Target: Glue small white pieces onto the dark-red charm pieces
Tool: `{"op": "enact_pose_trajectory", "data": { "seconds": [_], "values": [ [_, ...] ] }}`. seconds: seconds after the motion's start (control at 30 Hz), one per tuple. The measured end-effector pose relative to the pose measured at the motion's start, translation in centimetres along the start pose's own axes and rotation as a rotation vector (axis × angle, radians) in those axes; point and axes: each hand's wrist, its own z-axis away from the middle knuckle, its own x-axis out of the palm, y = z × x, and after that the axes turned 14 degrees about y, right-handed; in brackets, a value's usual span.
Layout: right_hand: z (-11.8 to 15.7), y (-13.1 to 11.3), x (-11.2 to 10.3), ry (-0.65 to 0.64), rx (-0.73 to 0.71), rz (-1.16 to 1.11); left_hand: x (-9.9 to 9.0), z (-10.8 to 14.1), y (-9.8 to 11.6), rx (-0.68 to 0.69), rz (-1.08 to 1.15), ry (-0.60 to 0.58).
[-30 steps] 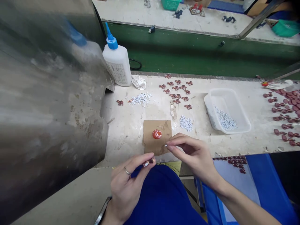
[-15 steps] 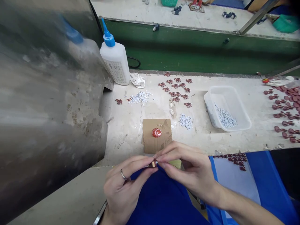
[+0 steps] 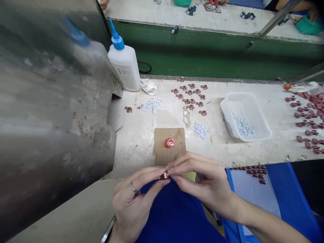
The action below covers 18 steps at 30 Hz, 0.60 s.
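Observation:
My left hand (image 3: 134,199), with a ring on one finger, pinches a small reddish-brown piece (image 3: 164,176) that has a pale tip. The fingertips of my right hand (image 3: 202,177) press on that same piece from the other side. Just beyond my hands lies a torn cardboard square (image 3: 169,146) holding a glossy red-and-white blob (image 3: 169,143). Farther back on the bench are a scatter of tiny white pieces (image 3: 152,105) and several reddish-brown shaped pieces (image 3: 189,98).
A grey metal housing (image 3: 50,101) fills the left side. Behind it stands a white glue bottle with a blue nozzle (image 3: 124,67). A plastic tray (image 3: 244,118) holds white bits, and maroon pieces (image 3: 306,121) lie at right. A blue bin (image 3: 278,199) sits below the bench edge.
Since a second ago my right hand has moved left and down to meet my left hand at the small piece. Over the last half second the hands have barely moved.

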Motion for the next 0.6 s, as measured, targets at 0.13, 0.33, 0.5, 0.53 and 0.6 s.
{"op": "enact_pose_trajectory", "data": {
  "seconds": [0.13,0.33,0.5,0.53,0.6],
  "values": [
    [0.12,0.00,-0.09,-0.026,-0.119,0.114,-0.10,0.14,0.14,0.030,-0.041,0.007],
    [0.04,-0.47,-0.43,-0.061,-0.396,0.344,-0.13,0.10,0.43,0.056,-0.076,0.002],
    [0.27,-0.08,-0.74,-0.072,-0.445,0.396,0.37,-0.07,0.37,0.030,-0.044,-0.002],
    [0.31,0.04,-0.79,-0.070,-0.432,0.390,0.49,-0.05,0.30,0.027,-0.042,0.002],
    [0.32,0.23,-0.85,-0.043,-0.360,0.339,0.68,0.10,0.13,0.019,-0.049,0.011]
  ]
}}
